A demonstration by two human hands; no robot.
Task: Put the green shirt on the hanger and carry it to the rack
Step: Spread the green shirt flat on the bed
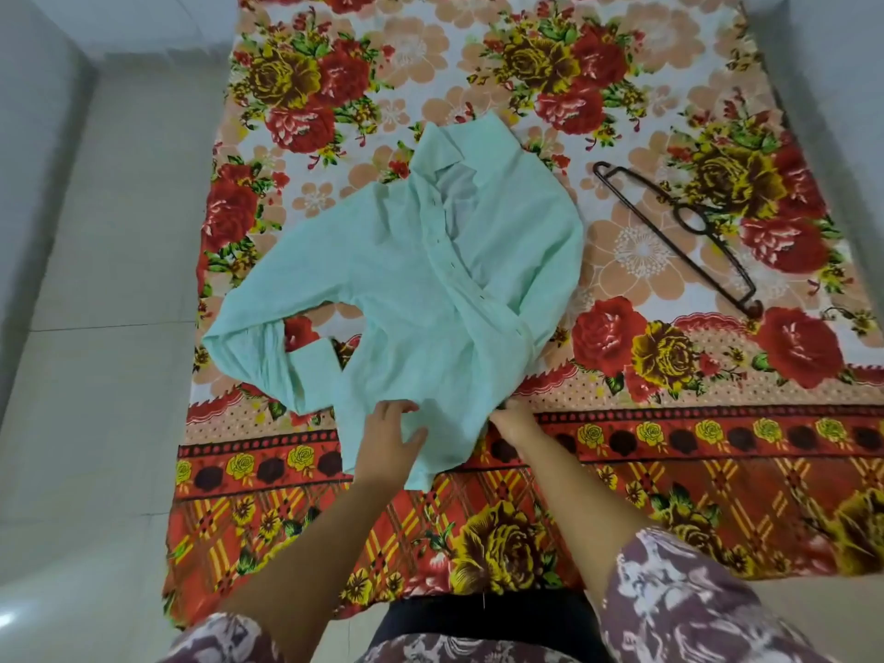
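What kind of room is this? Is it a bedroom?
Probably a bedroom at home, though I can't be sure: a red flowery sheet spread like bedding, pale floor tiles around it, and a mint-green button shirt beside a black plastic hanger.
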